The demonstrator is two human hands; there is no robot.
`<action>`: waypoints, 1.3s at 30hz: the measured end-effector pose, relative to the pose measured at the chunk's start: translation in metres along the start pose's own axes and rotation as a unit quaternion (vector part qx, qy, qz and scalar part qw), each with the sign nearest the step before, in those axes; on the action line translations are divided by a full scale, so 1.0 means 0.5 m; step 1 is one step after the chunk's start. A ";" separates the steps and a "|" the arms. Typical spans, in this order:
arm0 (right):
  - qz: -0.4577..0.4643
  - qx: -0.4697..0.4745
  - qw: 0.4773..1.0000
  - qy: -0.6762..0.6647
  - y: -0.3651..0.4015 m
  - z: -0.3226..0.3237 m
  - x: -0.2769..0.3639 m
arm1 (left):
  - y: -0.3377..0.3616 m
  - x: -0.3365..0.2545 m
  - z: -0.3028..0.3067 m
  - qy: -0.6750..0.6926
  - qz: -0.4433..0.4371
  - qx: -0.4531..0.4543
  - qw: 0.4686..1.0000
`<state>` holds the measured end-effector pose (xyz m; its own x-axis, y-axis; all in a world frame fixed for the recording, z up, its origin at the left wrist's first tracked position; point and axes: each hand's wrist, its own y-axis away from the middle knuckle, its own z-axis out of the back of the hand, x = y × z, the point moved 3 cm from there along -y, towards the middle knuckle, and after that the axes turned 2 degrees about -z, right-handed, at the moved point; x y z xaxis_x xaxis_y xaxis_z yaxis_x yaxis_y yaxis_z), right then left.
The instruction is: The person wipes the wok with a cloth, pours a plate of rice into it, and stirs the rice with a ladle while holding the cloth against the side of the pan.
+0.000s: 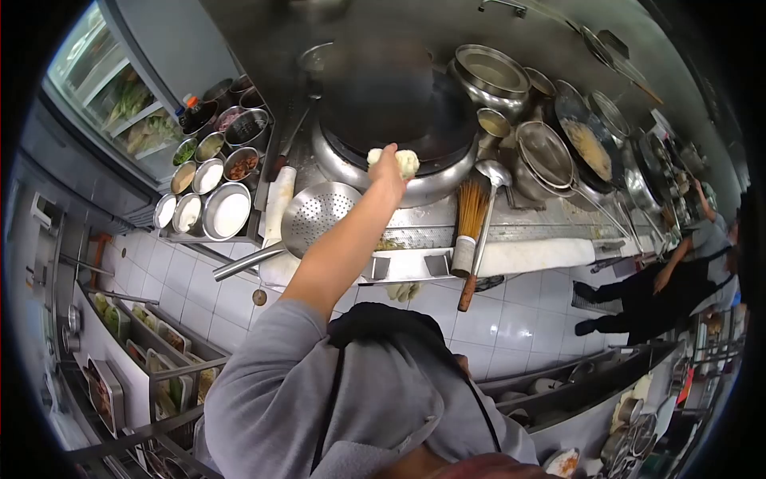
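Observation:
My left hand [387, 169] reaches forward over the front rim of a large dark wok [359, 120]. Its fingers are closed around a pale folded cloth [407, 163], which bulges out on both sides. The wok sits in a round steel burner ring [335, 164], and the wok's inside is dark and partly blurred. Below and left of my forearm lies a perforated steel strainer [319, 215], handle pointing toward me. To the right of the hand rest a bamboo wok brush [471, 211] and a ladle [494, 173] with a wooden grip. My right hand does not show.
Steel bowls of ingredients [226, 211] crowd a shelf at left. A steel pot [491, 72], a mesh strainer [545, 152] and a pan of food [586, 148] stand at right. A rolled white cloth [535, 257] lies along the front edge. Another person [678, 275] is at far right.

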<state>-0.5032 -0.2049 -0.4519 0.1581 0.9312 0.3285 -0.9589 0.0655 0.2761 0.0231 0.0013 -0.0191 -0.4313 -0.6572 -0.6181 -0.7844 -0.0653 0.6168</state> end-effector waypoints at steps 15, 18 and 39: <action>-0.425 0.066 0.758 -0.491 -0.075 0.224 0.107 | 0.049 -0.139 0.028 -0.117 0.095 0.178 0.972; -0.433 0.085 0.759 -0.479 -0.068 0.208 0.104 | 0.101 -0.198 0.030 -0.152 0.071 0.154 0.974; -0.245 0.074 0.884 -0.392 -0.061 0.118 0.026 | 0.045 -0.070 0.076 -0.001 -0.126 0.092 0.988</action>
<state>-0.4579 -0.2161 -0.4028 0.7165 0.2659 0.6450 -0.6975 0.2899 0.6553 0.0036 0.0512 -0.0022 -0.2132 -0.6368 -0.7409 -0.9347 -0.0880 0.3445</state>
